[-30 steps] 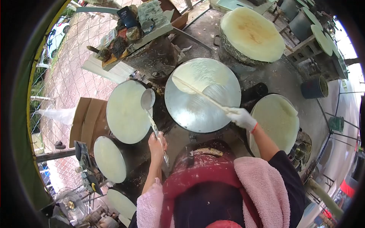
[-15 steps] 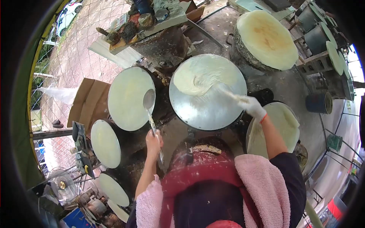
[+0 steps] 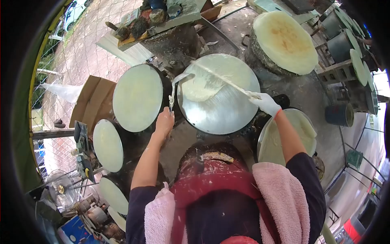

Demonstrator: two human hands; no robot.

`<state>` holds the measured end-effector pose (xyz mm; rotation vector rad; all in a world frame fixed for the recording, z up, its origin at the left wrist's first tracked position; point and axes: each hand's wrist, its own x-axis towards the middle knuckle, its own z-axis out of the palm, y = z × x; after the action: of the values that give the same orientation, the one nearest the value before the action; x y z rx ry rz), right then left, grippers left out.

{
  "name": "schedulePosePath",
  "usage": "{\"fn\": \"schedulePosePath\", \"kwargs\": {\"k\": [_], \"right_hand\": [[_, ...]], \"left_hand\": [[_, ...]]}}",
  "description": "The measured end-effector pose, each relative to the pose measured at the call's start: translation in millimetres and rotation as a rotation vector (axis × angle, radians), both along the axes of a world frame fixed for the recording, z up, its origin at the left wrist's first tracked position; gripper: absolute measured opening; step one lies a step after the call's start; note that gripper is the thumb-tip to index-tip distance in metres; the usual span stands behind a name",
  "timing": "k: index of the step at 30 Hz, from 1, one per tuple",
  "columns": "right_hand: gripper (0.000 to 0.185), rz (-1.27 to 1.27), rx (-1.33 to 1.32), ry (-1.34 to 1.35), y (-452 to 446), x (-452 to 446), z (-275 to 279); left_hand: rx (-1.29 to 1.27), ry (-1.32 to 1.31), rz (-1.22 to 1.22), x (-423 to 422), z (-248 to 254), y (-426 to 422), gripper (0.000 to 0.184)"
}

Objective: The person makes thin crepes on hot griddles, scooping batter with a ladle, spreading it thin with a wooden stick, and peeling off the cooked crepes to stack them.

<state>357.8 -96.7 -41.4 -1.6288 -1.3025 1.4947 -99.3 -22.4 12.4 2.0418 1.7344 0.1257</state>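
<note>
My bare left hand is closed round the handle of a metal ladle. The ladle's bowl end hangs at the left rim of a round metal griddle. Pale wet batter covers the upper part of that griddle, while its lower part shows bare metal. In its white glove, my right hand grips a long, thin, batter-coated spreading stick that reaches across the batter to the griddle's far edge.
To the left are several batter-covered griddles. A griddle with a folded pale sheet stands at my right. Farther back is a browned round sheet on a drum. A cluttered stand and a dark bucket are also around.
The ladle has moved from above the left griddle up to the rim of the middle one. The stick has swept left and away across the batter, and my right hand shifted slightly.
</note>
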Motion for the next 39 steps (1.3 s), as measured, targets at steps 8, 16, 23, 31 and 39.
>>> {"fn": "schedulePosePath", "kwargs": {"k": [8,16,23,31,39], "right_hand": [[0.042,0.253,-0.454,0.157,-50,-28,25],[0.032,-0.436,-0.653,0.752,-171,-153,87],[0.023,-0.659,-0.402,0.823,-78,-341,38],[0.042,-0.927,-0.221,-0.305,-87,-387,-44],[0.027,-0.794,-0.271,-0.004,-120,-365,12]], "left_hand": [[-0.086,0.207,-0.166,-39,35,-94,0.019],[-0.286,-0.129,-0.351,-56,23,-151,0.016],[-0.058,-0.505,-0.036,-108,84,-93,0.009],[-0.266,-0.762,0.2,-199,59,-103,0.01],[-0.428,-0.926,0.411,-188,66,-138,0.008]]}}
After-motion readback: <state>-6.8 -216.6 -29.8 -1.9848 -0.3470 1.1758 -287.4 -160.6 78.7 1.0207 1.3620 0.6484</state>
